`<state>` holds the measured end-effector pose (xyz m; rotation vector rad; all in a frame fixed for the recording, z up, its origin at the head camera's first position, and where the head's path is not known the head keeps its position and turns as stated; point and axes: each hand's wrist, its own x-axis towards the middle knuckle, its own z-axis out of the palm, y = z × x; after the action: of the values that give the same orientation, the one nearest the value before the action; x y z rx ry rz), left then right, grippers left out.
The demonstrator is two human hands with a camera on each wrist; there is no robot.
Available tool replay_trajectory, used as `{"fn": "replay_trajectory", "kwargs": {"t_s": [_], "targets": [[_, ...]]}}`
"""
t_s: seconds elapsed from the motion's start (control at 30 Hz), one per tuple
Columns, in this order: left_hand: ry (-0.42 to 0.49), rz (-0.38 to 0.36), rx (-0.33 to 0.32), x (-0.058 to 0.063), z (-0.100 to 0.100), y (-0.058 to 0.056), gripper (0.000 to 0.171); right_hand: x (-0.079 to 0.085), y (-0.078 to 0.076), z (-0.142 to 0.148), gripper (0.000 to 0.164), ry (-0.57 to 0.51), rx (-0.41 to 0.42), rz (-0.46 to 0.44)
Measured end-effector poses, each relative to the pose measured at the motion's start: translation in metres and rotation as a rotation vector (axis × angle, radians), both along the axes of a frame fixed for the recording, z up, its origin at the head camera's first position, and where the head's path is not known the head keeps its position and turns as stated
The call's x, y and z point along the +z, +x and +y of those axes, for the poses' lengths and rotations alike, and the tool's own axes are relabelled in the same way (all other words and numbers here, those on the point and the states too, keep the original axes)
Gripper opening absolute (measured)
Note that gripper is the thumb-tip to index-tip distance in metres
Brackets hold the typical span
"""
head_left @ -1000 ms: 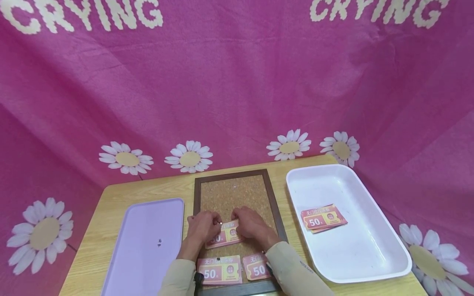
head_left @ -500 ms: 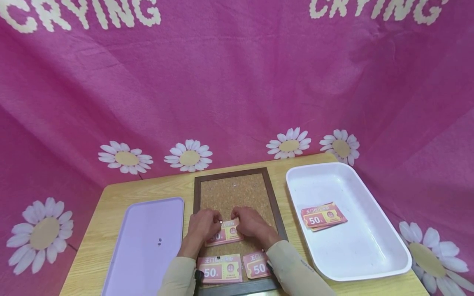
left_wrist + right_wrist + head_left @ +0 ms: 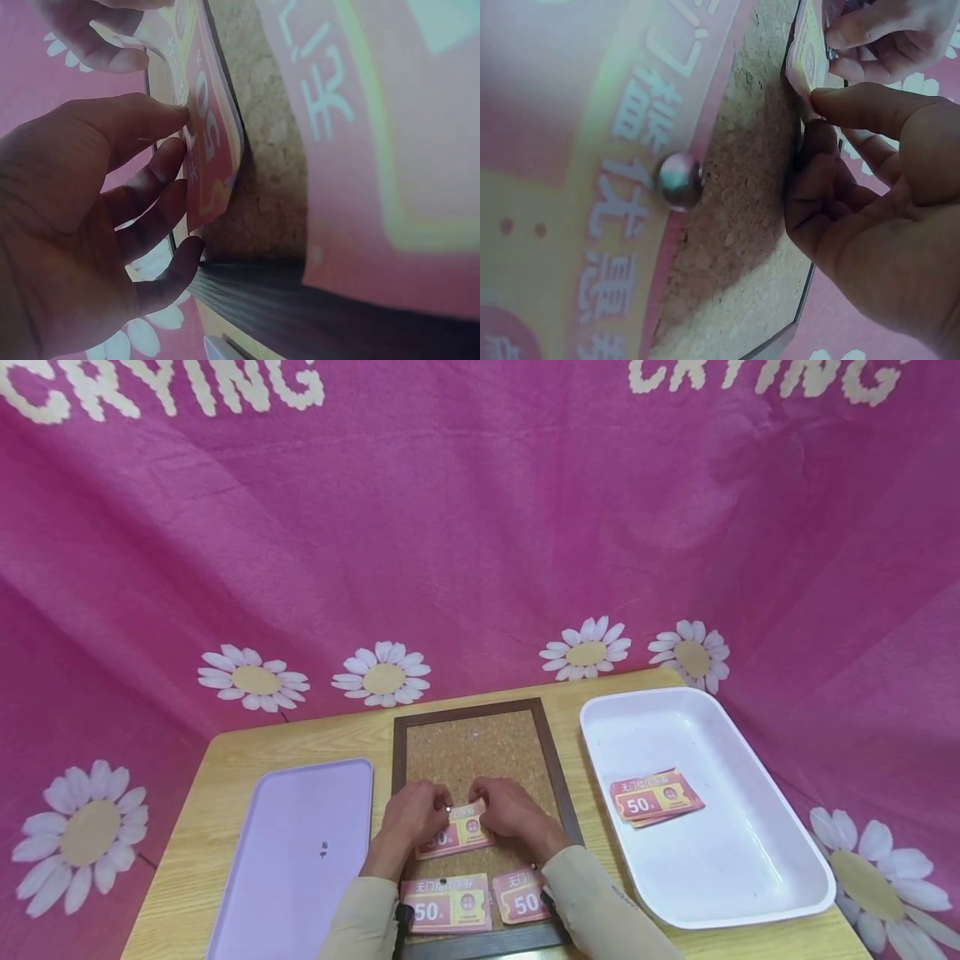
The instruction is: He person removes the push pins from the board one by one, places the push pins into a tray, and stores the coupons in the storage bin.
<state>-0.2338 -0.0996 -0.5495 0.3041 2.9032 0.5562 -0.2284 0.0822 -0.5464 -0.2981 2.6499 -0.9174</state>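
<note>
Both hands hold the same pink-and-yellow paper coupon (image 3: 467, 832), printed with 50, over the middle of a brown-framed corkboard (image 3: 480, 747). My left hand (image 3: 411, 820) pinches its upper left edge; in the left wrist view the thumb lies on the front, with fingers behind. At the upper right edge, my right hand (image 3: 513, 810) pinches it between thumb and curled index finger. A tiny bright spot shows by the left fingertips, too small to identify. Below lie two similar coupons, one at left (image 3: 438, 912) and one at right (image 3: 519, 906). A round-headed pin (image 3: 680, 181) sits at one coupon's top edge.
A lilac tray (image 3: 288, 835) with tiny dark pieces (image 3: 323, 850) lies left of the board. To the right, a deep white tray (image 3: 735, 860) holds a small stack of coupons (image 3: 652, 797). A pink daisy-print cloth (image 3: 480, 543) hangs behind the wooden table (image 3: 315, 739).
The hands and the coupon between them stay almost in place. Only a slight shift of the whole head view shows.
</note>
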Motion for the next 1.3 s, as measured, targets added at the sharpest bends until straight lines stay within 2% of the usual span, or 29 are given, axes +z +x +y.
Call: {"fn": "replay_trajectory", "kwargs": {"t_s": [0.2,0.43,0.8,1.3], "targets": [[0.002,0.009,-0.03,-0.0009,-0.0018,-0.0009,0.011,0.0004,0.0003,0.0014,0.026,-0.044,-0.023,-0.05],[0.001,0.034,-0.056,-0.0038,-0.0041,0.0002,0.01,-0.0001,0.0013,0.0006,0.021,-0.041,-0.034,-0.082],[-0.013,0.038,-0.074,-0.0046,-0.0055,0.0018,0.011,0.0024,0.0022,-0.0009,0.021,-0.048,-0.038,-0.085],[-0.032,0.148,-0.108,-0.0081,-0.007,0.0067,0.006,-0.0003,0.0044,0.0019,0.018,-0.082,-0.058,-0.15]]}}
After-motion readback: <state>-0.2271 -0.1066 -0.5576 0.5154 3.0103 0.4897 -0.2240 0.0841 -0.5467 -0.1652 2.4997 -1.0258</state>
